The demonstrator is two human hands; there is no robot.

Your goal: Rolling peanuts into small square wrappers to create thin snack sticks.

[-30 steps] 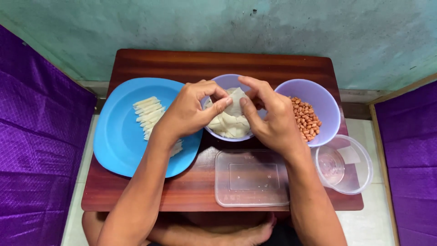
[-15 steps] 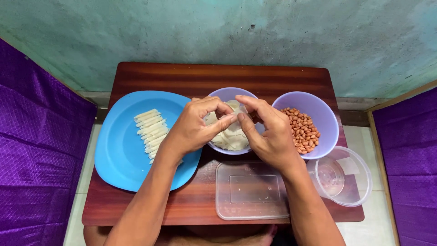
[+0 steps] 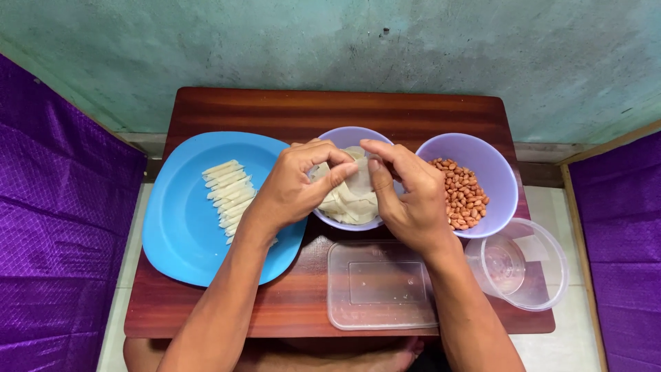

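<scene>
Both hands meet over a small purple bowl of pale thin wrappers. My left hand and my right hand pinch one pale wrapper sheet between thumbs and fingertips, just above the pile. To the right stands a larger purple bowl holding red-brown peanuts. At the left, a blue plate carries a row of several thin rolled white sticks.
All of it rests on a small dark wooden table. A clear rectangular plastic container lies near the front edge, and a clear round tub sits at the right corner. Purple cloth hangs on both sides; a green wall is behind.
The view has shifted slightly. My hands have stayed over the wrapper bowl, with fingertips drawn closer together on the sheet.
</scene>
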